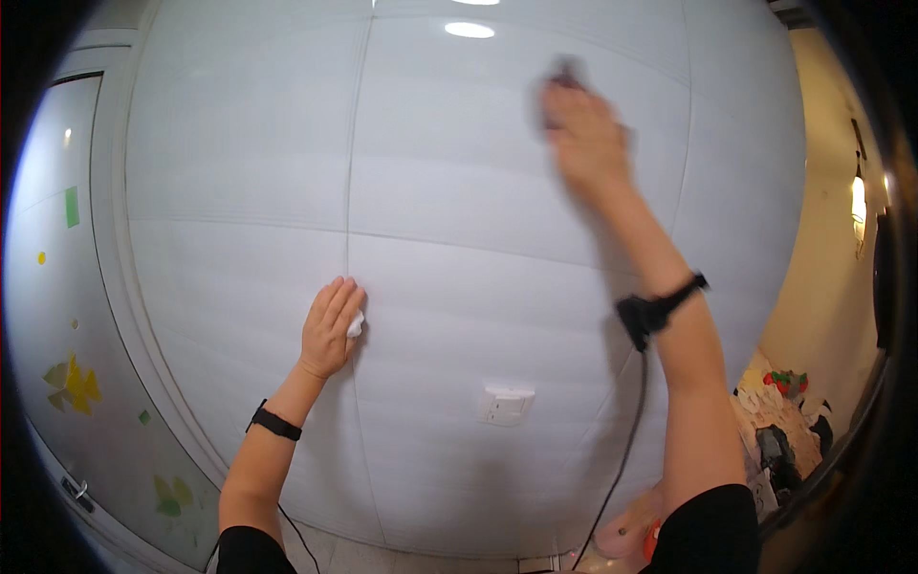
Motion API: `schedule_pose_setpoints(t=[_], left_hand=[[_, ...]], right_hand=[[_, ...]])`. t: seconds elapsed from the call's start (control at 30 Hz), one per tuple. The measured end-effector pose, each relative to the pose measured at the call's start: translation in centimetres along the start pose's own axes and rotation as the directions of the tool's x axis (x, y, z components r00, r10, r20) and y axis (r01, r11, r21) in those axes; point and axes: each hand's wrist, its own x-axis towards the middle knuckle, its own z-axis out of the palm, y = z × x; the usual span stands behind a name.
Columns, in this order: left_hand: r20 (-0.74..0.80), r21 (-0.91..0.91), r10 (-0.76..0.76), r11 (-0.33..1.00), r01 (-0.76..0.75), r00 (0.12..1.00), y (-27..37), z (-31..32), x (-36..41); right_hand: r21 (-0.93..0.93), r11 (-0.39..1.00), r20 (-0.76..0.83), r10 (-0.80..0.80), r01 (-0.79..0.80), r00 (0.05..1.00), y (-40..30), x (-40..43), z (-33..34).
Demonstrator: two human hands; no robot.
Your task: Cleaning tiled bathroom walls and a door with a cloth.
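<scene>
In front of me stands a wall of white tiles or panels point(445, 194) with thin joint lines. Flat against it, beside a vertical joint, rests my left hand point(330, 330). A crumpled white piece point(356, 325), perhaps tissue or cloth, pokes out under its thumb side. Higher up and to the right, my right hand point(588, 140) is at the wall, blurred by motion. Under its fingers is a dark item point(565, 74), probably a cloth, too blurred to name surely. Both wrists wear black straps.
A white wall socket with switch point(508, 405) sits low on the wall. At left is a frosted glass door point(86, 287) with fish decals and a handle point(77, 493). A black cable point(624, 459) hangs from the right wrist strap. Assorted items point(782, 430) lie piled at lower right.
</scene>
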Motion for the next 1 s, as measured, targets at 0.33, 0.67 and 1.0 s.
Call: schedule_pose_setpoints(t=[0.33, 0.67, 1.0], left_hand=[[-0.054, 0.043, -0.023, 0.999, 0.025, 0.998, -1.8, 1.2, 1.2], [-0.084, 0.062, -0.021, 0.998, 0.027, 0.996, -1.8, 1.9, 1.8], [-0.078, 0.119, -0.059, 0.991, 0.068, 0.995, -1.6, 1.8, 0.6]], right_hand=[[-0.045, 0.834, -0.152, 0.538, -0.55, 0.829, 10.7, 1.4, 0.5], [0.019, 0.857, 0.104, -0.514, 0.515, 0.852, -6.1, 22.6, 9.1], [-0.011, 0.777, -0.165, 0.62, -0.63, 0.767, 34.0, 10.1, -4.0]])
